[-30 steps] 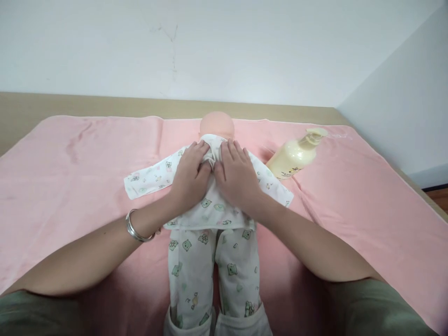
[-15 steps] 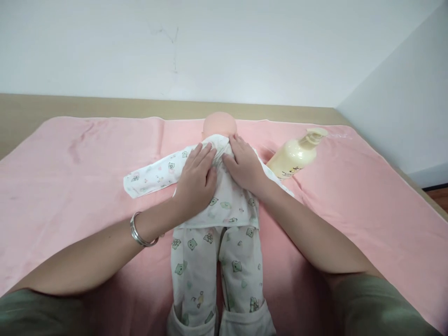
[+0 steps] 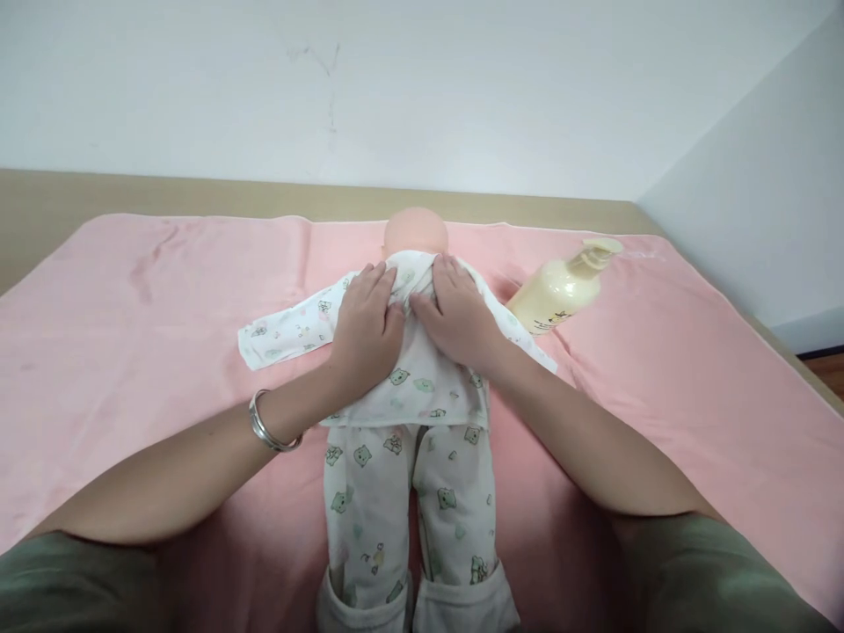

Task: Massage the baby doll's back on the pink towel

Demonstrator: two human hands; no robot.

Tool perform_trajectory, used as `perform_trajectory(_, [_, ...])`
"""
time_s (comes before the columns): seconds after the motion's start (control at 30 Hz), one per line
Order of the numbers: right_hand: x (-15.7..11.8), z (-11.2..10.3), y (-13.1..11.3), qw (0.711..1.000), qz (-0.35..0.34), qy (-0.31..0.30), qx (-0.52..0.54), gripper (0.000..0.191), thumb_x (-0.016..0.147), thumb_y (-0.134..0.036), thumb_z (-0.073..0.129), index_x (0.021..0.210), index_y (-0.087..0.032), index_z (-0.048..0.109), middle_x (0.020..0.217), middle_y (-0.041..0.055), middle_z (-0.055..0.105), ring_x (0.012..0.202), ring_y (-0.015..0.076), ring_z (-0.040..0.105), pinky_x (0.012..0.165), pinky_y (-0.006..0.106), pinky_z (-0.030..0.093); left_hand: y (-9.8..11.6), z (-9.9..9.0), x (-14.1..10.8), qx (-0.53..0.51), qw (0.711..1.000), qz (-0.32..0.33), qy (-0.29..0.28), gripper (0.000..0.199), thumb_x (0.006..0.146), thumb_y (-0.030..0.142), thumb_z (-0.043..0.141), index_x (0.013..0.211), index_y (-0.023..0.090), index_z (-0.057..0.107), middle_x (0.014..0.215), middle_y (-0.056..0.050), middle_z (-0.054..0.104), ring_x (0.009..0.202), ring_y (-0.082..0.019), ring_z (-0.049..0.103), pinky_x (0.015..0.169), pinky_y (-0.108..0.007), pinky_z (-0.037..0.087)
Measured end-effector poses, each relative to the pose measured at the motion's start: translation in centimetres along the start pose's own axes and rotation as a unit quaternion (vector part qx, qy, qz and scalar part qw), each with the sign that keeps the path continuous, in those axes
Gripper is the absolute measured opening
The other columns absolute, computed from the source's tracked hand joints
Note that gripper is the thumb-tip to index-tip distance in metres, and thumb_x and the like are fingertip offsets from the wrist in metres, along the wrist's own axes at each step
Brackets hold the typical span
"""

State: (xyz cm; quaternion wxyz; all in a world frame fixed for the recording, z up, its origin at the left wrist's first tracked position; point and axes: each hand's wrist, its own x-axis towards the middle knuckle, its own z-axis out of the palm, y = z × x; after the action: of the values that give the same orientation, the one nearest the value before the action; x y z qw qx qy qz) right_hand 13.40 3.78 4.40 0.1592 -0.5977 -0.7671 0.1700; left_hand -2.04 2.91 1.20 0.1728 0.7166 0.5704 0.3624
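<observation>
A baby doll (image 3: 415, 230) lies on a pink blanket, its bare head at the far end and its legs toward me. It wears a white printed top (image 3: 422, 400) and matching trousers (image 3: 375, 510). My left hand (image 3: 367, 330) rests flat on the left side of the doll's upper back, fingers stretched out. On the right side my right hand (image 3: 462, 312) presses flat too, its thumb reaching in toward the left one. Between the thumbs the cloth is bunched in small folds. The doll's left-hand sleeve (image 3: 294, 330) spreads out sideways; the other is partly behind my right forearm.
A pale yellow pump bottle (image 3: 557, 290) lies tilted on the pink blanket (image 3: 164, 352), right of the doll. Beyond the blanket runs a strip of wooden tabletop (image 3: 217, 195), then a white wall (image 3: 462, 97). Another wall rises at the right.
My left hand has shifted slightly up the back, and my right thumb has moved a little left toward it. The cloth between them is more gathered.
</observation>
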Motion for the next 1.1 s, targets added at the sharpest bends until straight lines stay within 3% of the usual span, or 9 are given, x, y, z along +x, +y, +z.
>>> perform_trajectory(0.13, [0.8, 0.4, 0.5, 0.999, 0.013, 0.037, -0.001, 0.079, 0.102, -0.040, 0.038, 0.165, 0.005, 0.026, 0.174, 0.0226, 0.025, 0.165, 0.0329, 0.020, 0.137, 0.053, 0.018, -0.2, 0.2, -0.4, -0.004, 1.000, 0.001, -0.003, 0.058, 0.096, 0.027, 0.039, 0.150, 0.012, 0.054, 0.164, -0.015, 0.049, 0.160, -0.029, 0.036, 0.137, -0.054, 0.024])
perform_trajectory(0.33, [0.3, 0.7, 0.3, 0.999, 0.005, 0.042, -0.003, 0.077, 0.101, -0.039, 0.038, 0.165, 0.005, 0.027, 0.174, 0.0210, 0.027, 0.165, 0.0332, 0.021, 0.137, 0.053, 0.018, -0.4, 0.1, -0.2, -0.012, 1.000, -0.003, -0.004, 0.062, 0.096, 0.029, 0.038, 0.152, 0.006, 0.053, 0.165, -0.018, 0.047, 0.160, -0.031, 0.036, 0.137, -0.054, 0.023])
perform_trajectory(0.57, [-0.5, 1.3, -0.1, 0.998, 0.001, 0.060, -0.005, 0.074, 0.103, -0.040, 0.035, 0.165, 0.001, 0.031, 0.174, 0.0205, 0.028, 0.165, 0.0334, 0.020, 0.136, 0.057, 0.018, -1.1, 0.3, 0.1, -0.038, 0.999, -0.010, 0.007, 0.060, 0.094, 0.033, 0.040, 0.147, 0.012, 0.057, 0.162, -0.015, 0.052, 0.157, -0.030, 0.041, 0.136, -0.053, 0.025])
perform_trajectory(0.8, [-2.1, 1.3, -1.4, 1.000, 0.010, 0.023, -0.020, 0.074, 0.106, -0.041, 0.034, 0.168, -0.002, 0.022, 0.177, 0.0192, 0.015, 0.167, 0.0321, 0.009, 0.137, 0.057, 0.012, -1.0, -0.6, 2.5, -0.093, 0.995, -0.024, -0.019, 0.052, 0.087, 0.030, 0.043, 0.130, 0.015, 0.068, 0.142, -0.013, 0.067, 0.136, -0.031, 0.057, 0.126, -0.051, 0.040])
perform_trajectory(0.97, [-4.2, 1.6, -2.4, 0.997, -0.046, 0.019, -0.062, 0.075, 0.105, -0.038, 0.039, 0.168, -0.002, 0.021, 0.177, 0.0228, 0.010, 0.167, 0.0381, 0.004, 0.136, 0.061, 0.013, -0.4, -1.4, 3.1, -0.155, 0.985, -0.045, -0.054, 0.039, 0.087, 0.027, 0.043, 0.110, 0.019, 0.073, 0.123, -0.008, 0.075, 0.117, -0.029, 0.066, 0.115, -0.049, 0.050])
perform_trajectory(1.1, [-3.3, 1.0, -1.9, 0.997, -0.052, -0.005, -0.048, 0.076, 0.105, -0.042, 0.038, 0.169, -0.004, 0.021, 0.178, 0.0195, 0.010, 0.167, 0.0365, 0.005, 0.136, 0.060, 0.012, -0.4, -0.9, 2.0, -0.102, 0.994, -0.032, -0.026, 0.040, 0.090, 0.025, 0.043, 0.119, 0.020, 0.070, 0.136, -0.010, 0.070, 0.132, -0.031, 0.061, 0.124, -0.054, 0.043])
